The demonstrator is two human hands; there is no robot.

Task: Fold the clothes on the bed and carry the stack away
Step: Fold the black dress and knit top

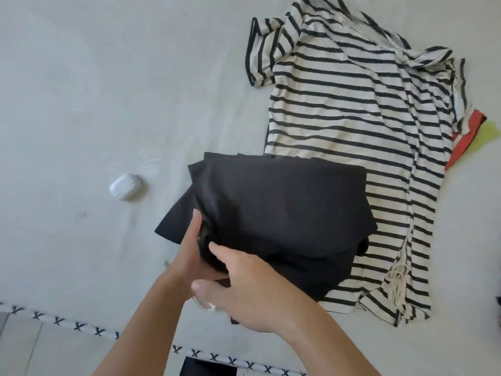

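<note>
Folded black fabric garment (276, 213) at centre frame, both hands on its near left edge.
Black garment lies on the pale grey-white bed sheet (81, 104), its right part overlapping the lower left of a white-and-black striped cotton t-shirt (352, 104) spread flat across the upper right. Left hand (189, 251) pinches the garment's left edge, fingers tucked into the fold; right hand (244, 289) grasps the near edge just beside it. Small white rounded earbud case (124, 187) sits on the sheet, left of the garment, apart. Red-orange fabric strip (465, 139) pokes out from under the shirt at right edge.
</note>
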